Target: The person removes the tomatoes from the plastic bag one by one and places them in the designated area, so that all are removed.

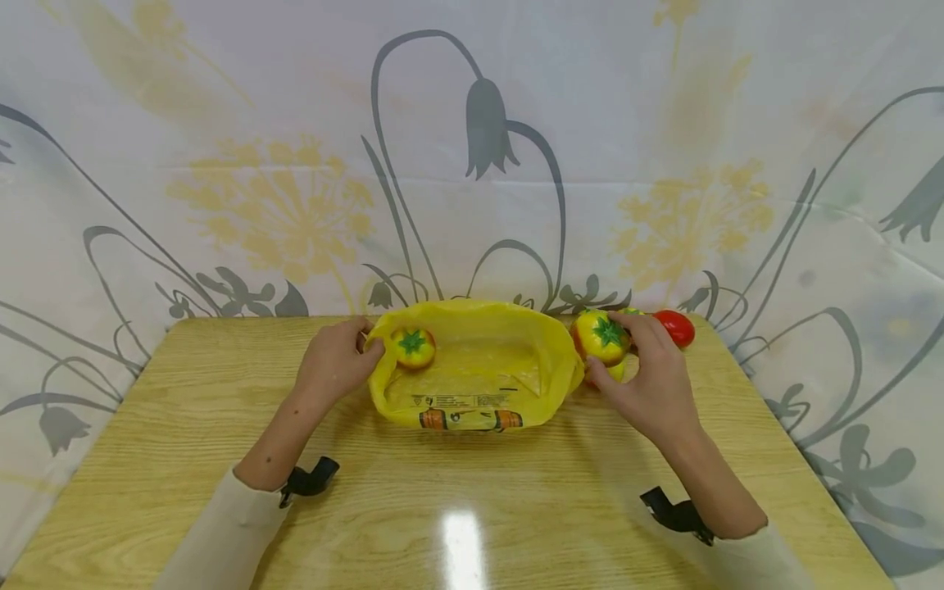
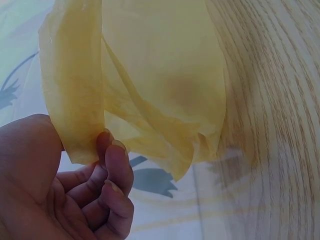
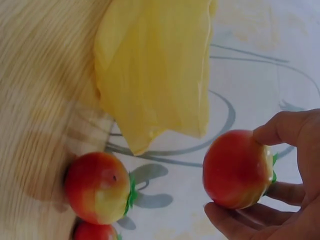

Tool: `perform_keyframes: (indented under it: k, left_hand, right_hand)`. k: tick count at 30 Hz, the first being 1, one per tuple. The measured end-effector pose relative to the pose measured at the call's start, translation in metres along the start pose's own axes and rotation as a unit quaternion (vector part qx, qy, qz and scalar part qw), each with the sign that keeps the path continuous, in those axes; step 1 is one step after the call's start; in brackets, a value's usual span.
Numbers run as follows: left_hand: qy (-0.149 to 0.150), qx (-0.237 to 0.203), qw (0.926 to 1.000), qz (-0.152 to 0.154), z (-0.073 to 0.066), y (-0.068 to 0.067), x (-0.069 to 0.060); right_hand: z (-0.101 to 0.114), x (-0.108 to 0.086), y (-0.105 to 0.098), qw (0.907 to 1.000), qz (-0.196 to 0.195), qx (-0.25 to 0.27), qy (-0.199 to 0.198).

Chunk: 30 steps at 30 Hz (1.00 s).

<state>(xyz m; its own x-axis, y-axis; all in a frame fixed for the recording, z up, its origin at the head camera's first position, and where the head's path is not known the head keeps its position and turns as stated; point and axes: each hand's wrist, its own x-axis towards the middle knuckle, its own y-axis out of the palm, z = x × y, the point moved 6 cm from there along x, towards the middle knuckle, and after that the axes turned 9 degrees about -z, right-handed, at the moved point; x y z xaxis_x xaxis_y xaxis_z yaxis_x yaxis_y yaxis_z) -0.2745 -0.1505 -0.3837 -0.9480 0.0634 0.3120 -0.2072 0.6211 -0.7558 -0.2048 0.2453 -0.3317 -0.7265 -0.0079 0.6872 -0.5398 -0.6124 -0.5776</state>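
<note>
A yellow plastic bag (image 1: 546, 360) stands with its mouth spread wide on the wooden table. Inside it, at the left end, lies one toy tomato (image 1: 413, 347), red and yellow with a green star-shaped top. My left hand (image 1: 335, 360) pinches the bag's left rim between thumb and fingers, as the left wrist view also shows on the yellow film (image 2: 75, 85). Just past the bag's right end, my right hand (image 1: 656, 385) grips a second toy tomato (image 3: 235, 170) by its sides, raised above the table.
More toy tomatoes sit at the table's back right, among them a red one (image 1: 674, 328) partly behind my right hand and another (image 3: 97, 187) in the right wrist view. A flower-printed cloth (image 1: 472, 229) hangs along the table's (image 1: 369, 508) back edge.
</note>
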Motion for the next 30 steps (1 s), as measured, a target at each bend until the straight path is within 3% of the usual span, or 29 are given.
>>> perform_keyframes:
  k: [9, 22, 30]
  left_hand:
    - [-0.001, 0.002, 1.0, 0.005, 0.001, 0.001, 0.0]
    - [0.003, 0.002, 1.0, 0.004, 0.0, 0.001, 0.0]
    - [0.005, 0.007, 0.9999, 0.006, -0.001, 0.001, 0.0]
  right_hand:
    - [-0.019, 0.008, -0.008, 0.9997, -0.003, -0.011, 0.023]
    - [-0.054, 0.008, -0.01, 0.9928, 0.054, -0.039, 0.099]
    - [-0.076, 0.006, -0.007, 0.9879, 0.077, -0.055, 0.123]
